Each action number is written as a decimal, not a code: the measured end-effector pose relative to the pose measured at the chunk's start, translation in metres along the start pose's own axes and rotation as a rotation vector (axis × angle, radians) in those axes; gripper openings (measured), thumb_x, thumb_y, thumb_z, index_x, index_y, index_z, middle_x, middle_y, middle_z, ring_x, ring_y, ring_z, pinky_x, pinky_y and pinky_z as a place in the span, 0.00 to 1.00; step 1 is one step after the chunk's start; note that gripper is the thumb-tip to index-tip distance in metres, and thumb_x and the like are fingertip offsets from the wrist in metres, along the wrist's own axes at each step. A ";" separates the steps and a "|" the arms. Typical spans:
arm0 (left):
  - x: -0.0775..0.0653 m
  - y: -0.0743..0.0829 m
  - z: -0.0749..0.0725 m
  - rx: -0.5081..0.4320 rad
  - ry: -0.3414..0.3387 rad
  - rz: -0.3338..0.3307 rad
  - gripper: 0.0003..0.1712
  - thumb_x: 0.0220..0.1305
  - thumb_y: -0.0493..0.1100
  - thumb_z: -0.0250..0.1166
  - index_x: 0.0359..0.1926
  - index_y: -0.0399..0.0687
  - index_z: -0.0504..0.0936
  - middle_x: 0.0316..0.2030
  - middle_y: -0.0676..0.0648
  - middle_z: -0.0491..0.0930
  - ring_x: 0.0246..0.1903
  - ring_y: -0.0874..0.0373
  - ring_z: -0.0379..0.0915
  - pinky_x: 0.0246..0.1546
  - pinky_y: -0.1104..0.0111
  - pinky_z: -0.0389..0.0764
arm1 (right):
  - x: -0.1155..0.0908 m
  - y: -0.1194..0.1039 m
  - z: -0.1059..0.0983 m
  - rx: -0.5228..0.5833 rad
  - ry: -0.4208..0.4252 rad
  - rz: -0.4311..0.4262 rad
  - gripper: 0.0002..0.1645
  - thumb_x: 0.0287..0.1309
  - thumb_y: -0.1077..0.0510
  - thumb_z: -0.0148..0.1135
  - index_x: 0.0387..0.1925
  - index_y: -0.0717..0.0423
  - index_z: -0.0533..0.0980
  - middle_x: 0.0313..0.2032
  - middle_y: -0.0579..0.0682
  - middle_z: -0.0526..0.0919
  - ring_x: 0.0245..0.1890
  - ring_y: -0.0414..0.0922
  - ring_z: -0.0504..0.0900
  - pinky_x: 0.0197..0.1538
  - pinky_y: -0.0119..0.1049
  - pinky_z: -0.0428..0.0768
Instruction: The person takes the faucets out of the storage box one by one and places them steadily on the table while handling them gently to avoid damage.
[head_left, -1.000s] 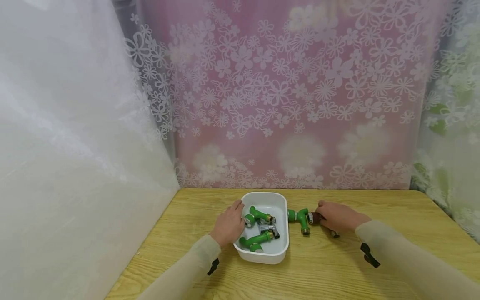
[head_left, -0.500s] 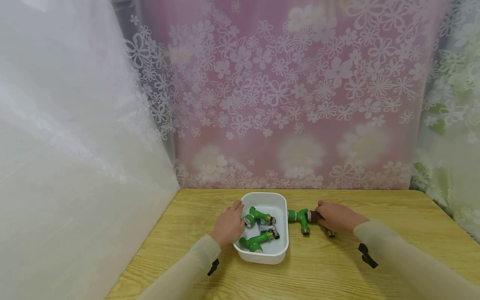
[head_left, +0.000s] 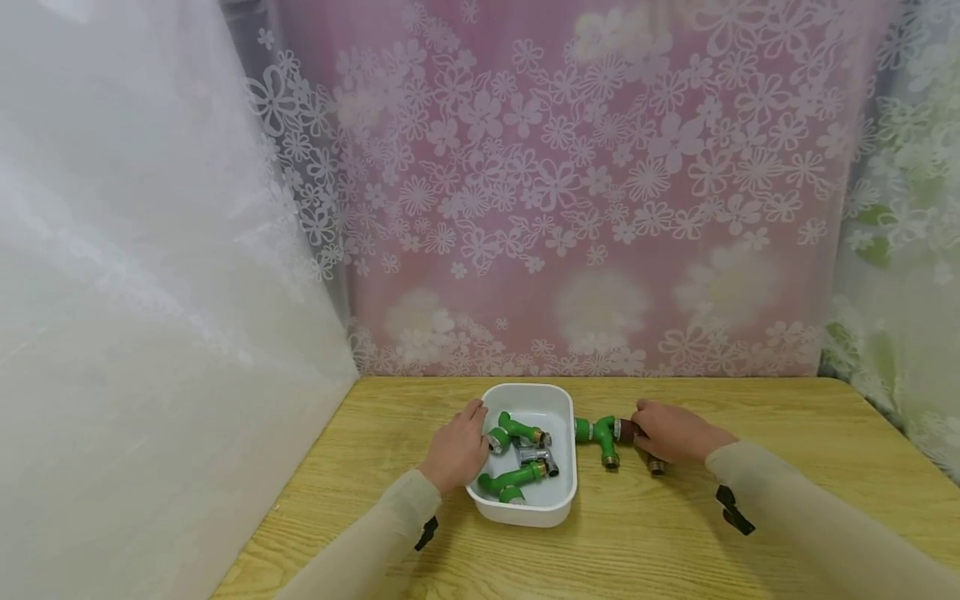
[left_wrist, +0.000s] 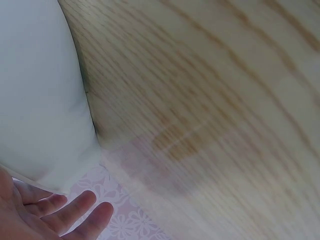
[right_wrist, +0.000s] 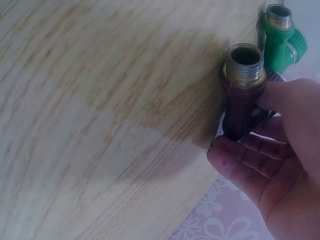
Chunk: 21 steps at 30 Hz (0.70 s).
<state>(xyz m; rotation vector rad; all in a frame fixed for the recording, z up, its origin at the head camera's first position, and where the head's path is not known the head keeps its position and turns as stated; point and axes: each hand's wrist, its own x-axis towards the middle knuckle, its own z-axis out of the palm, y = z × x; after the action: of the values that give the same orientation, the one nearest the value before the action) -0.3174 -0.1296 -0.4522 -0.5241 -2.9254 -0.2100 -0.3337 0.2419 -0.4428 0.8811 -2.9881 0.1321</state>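
Note:
My right hand (head_left: 678, 431) grips a dark red-brown pipe fitting (right_wrist: 240, 102) on the wooden table. Its threaded metal outlet (head_left: 657, 468) sticks out below my fingers. Thumb and fingertips close on its body in the right wrist view. Just left of it lies a green pipe fitting (head_left: 606, 442) with a threaded end, between the brown one and a white tray (head_left: 525, 515). My left hand (head_left: 456, 450) rests against the tray's left side, fingers fairly straight along the outer wall (left_wrist: 45, 100); its thumb is hidden.
Inside the tray are green fittings (head_left: 517, 477) and a chrome fitting (head_left: 534, 456). The wooden table (head_left: 615, 550) reaches back to a pink flowered curtain (head_left: 562, 208). White sheeting (head_left: 150, 292) hangs along the left side.
My right hand has turned or shifted the brown fitting slightly, so its threaded outlet now sits further left. The left hand, the tray and its contents stay in place.

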 end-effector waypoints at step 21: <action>-0.001 0.001 -0.001 -0.011 -0.003 -0.002 0.29 0.75 0.46 0.49 0.72 0.40 0.67 0.73 0.43 0.62 0.64 0.46 0.72 0.57 0.54 0.80 | 0.001 0.004 0.002 0.009 -0.020 0.010 0.06 0.67 0.58 0.63 0.37 0.56 0.82 0.35 0.49 0.77 0.26 0.37 0.73 0.29 0.35 0.75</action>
<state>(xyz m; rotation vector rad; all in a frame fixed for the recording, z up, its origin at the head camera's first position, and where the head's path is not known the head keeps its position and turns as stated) -0.3158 -0.1287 -0.4510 -0.5231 -2.9298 -0.2258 -0.3368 0.2440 -0.4455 0.8740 -3.0127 0.1386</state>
